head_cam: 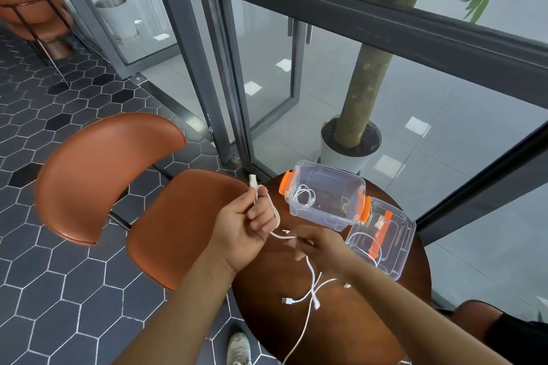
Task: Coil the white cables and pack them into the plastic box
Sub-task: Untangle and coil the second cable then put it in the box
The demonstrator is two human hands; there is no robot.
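My left hand (246,224) is shut on a white cable (280,235), with its USB plug (252,180) sticking up above the fingers and a loop hanging beside the palm. My right hand (318,243) pinches the same cable a little to the right, over the round brown table (341,323). More white cable (311,290) trails loose across the table toward its near edge. The clear plastic box (324,195) with orange clips stands open at the table's far side and holds one coiled white cable (304,195).
The clear lid (382,241) with an orange handle lies right of the box, a thin white cable beneath it. An orange chair (124,175) stands left of the table. A potted tree (351,139) and glass doors are behind. My shoe (238,348) shows below.
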